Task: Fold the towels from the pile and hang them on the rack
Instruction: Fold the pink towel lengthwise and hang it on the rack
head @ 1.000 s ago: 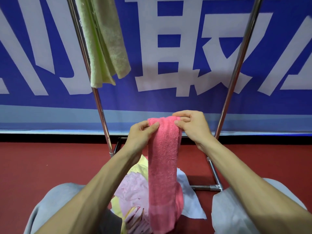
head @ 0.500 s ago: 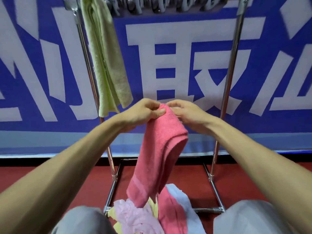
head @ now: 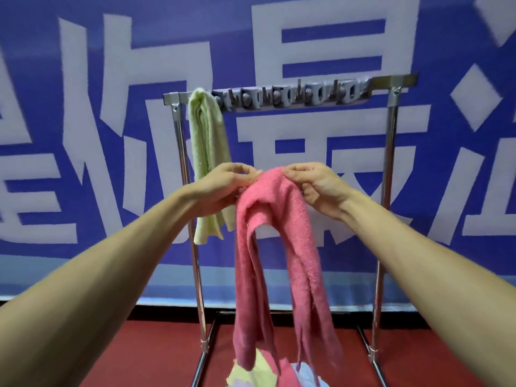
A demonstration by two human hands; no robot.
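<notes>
The stretch between your hands and the top bar [head: 381,82] is open, backed by the blue banner [head: 432,163]. The bar's left end is taken: the green towel [head: 208,141] hangs there, down behind your left hand [head: 220,188] and beside the left upright [head: 196,275]. A grey clip strip [head: 293,96] runs along the bar almost to the right upright [head: 388,163]. Between the uprights the way is open on the right; the pink towel [head: 282,202] drapes from both hands to the pile [head: 245,372]. Base rails [head: 199,367] flank the pile low down.
</notes>
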